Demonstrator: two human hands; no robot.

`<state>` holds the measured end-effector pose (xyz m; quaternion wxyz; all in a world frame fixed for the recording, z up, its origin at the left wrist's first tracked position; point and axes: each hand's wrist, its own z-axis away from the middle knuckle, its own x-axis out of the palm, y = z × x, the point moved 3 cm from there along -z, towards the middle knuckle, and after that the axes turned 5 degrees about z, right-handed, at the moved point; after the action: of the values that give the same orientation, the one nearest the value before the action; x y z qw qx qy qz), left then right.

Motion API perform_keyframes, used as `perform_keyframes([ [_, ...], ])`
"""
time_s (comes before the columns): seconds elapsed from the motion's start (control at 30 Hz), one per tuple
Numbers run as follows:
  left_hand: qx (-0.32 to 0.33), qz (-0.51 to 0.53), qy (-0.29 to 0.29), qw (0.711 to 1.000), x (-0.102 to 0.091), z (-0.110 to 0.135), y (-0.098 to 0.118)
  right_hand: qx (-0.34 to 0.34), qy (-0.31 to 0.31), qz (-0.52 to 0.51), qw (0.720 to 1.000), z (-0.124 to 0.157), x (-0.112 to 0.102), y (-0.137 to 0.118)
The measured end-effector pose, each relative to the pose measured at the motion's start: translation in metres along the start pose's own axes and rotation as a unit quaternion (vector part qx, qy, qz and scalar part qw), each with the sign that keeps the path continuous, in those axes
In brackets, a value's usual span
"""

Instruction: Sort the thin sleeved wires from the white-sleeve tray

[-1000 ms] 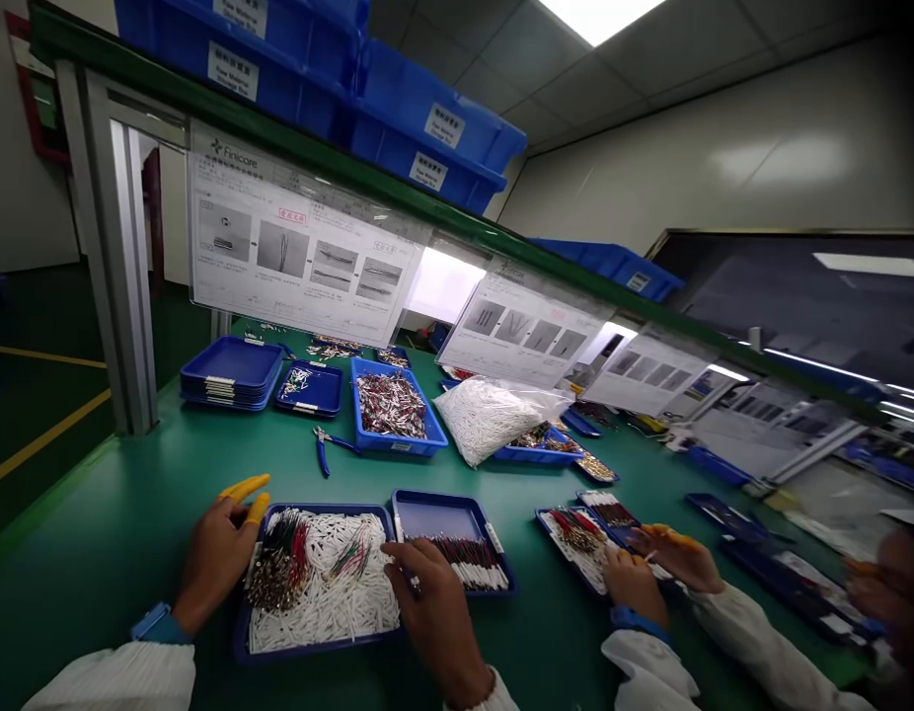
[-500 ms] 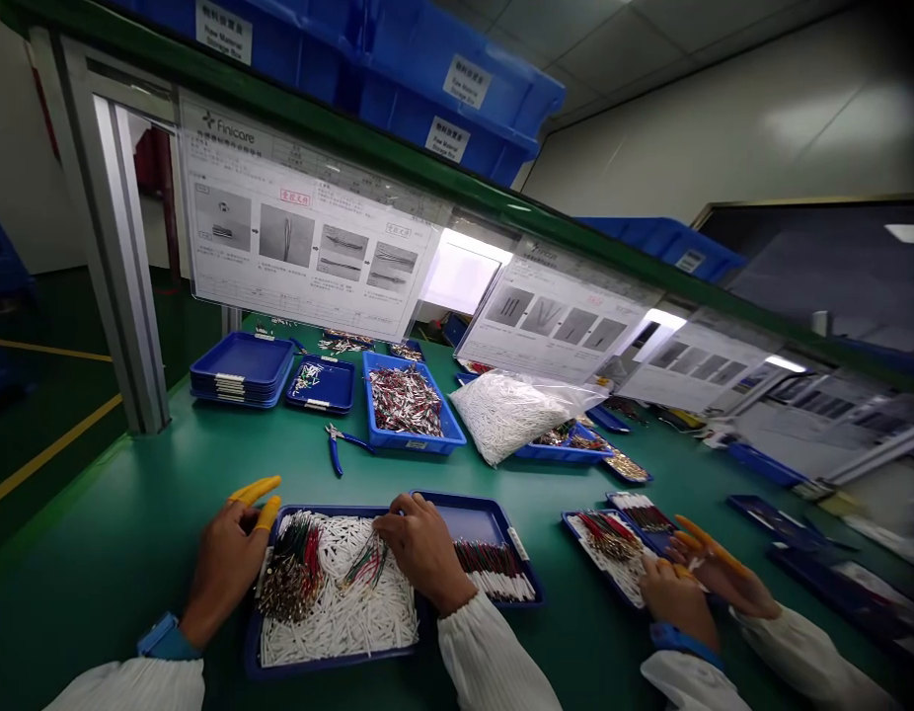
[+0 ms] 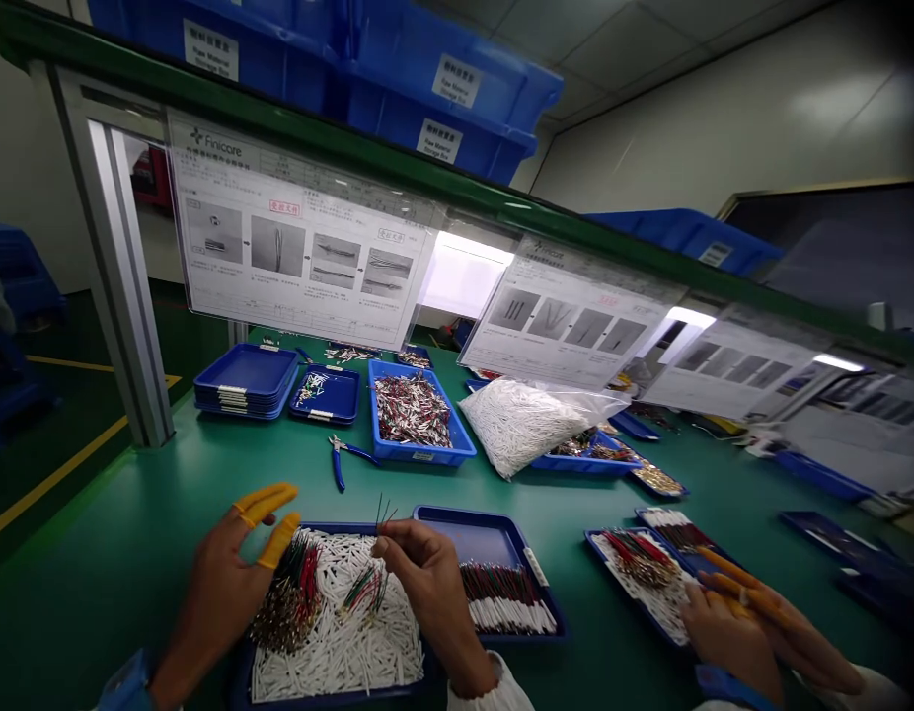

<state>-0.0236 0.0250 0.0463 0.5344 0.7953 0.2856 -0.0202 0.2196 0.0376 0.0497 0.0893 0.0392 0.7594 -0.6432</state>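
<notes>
My right hand (image 3: 434,588) pinches a few thin dark wires (image 3: 383,512) upright between thumb and fingertips, over the far edge of a blue tray (image 3: 339,699). My left hand (image 3: 231,563) is open at the tray's left side, thumb and fingers apart in yellow finger cots. Short white tubes (image 3: 353,642) fill most of the tray. On them lie a thick bundle of red, green and dark wires with metal ends (image 3: 290,592) and a smaller loose group of wires (image 3: 364,590). To the right, a second blue tray (image 3: 468,533) holds a row of dark-red wires with white tubes (image 3: 505,597).
Blue-handled cutters (image 3: 342,464) lie behind the tray, near a blue bin of wire pieces (image 3: 419,456), a bag of white tubes (image 3: 523,430) and stacked trays (image 3: 246,380). A co-worker's hands (image 3: 745,612) work at trays on the right. Instruction sheets (image 3: 294,227) hang above.
My right hand has lifted slightly off the white tubes and now shows thin wires standing up from its fingertips. My left hand stays beside the bundle. The view has shifted slightly.
</notes>
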Motion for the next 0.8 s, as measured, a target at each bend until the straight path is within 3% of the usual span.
perform_keyframes([
  [0.1, 0.044, 0.001, -0.08, 0.996, 0.01, 0.008, 0.02, 0.032, -0.018, -0.12, 0.992, 0.004, 0.019, -0.01],
  [0.23, 0.024, 0.01, -0.165, 0.986, 0.021, 0.015, 0.028, 0.042, -0.044, -0.173, 0.983, 0.007, 0.037, -0.018],
  [0.43, 0.013, 0.027, -0.165, 0.986, 0.019, 0.014, 0.028, 0.055, -0.035, -0.162, 0.985, 0.009, 0.044, -0.013],
  [0.57, -0.011, 0.023, -0.175, 0.984, 0.02, 0.015, 0.024, 0.027, 0.014, -0.115, 0.993, 0.01, 0.035, -0.019],
  [0.8, 0.008, 0.018, -0.194, 0.981, 0.022, 0.018, 0.022, -0.035, 0.032, -0.083, 0.995, 0.011, 0.027, -0.03],
])
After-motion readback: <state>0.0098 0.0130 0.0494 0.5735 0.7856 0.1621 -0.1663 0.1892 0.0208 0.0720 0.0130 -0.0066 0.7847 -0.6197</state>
